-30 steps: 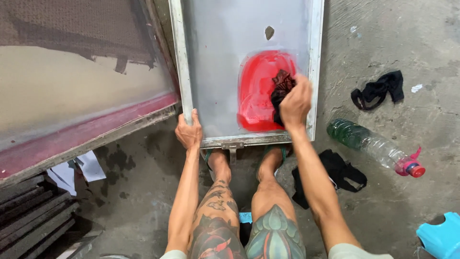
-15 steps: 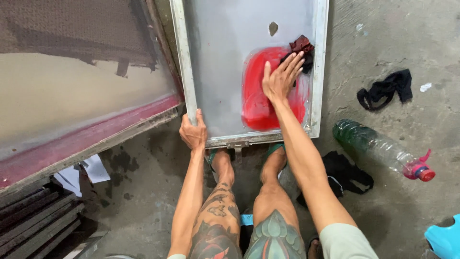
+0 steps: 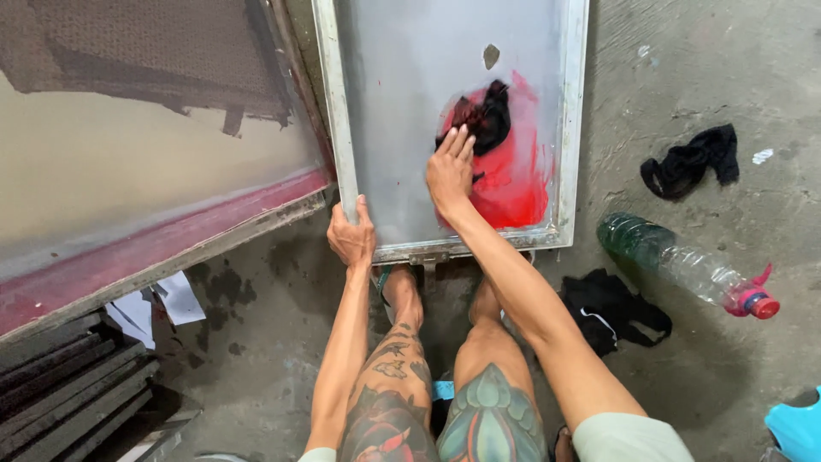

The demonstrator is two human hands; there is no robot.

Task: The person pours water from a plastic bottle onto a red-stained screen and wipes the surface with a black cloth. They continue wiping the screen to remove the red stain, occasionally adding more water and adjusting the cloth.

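Roughly mid-wipe: left hand (image 3: 351, 235) fingers clamped on screen frame (image 3: 335, 111) corner; right hand (image 3: 450, 167) fingers flat, together, pushing dark rag (image 3: 484, 115). Red ink patch (image 3: 511, 180) mostly left.

Camera: one only, worn on the person's head.
Direction: steeply down and forward, over both bare arms and knees to the concrete floor (image 3: 710, 376).
Nearness: close; the screen frame (image 3: 342, 162) fills the upper middle, cut off at the top edge.
Edges: bottle (image 3: 684, 267) at right; perhaps a stool at the bottom right corner.
Shared view: none.
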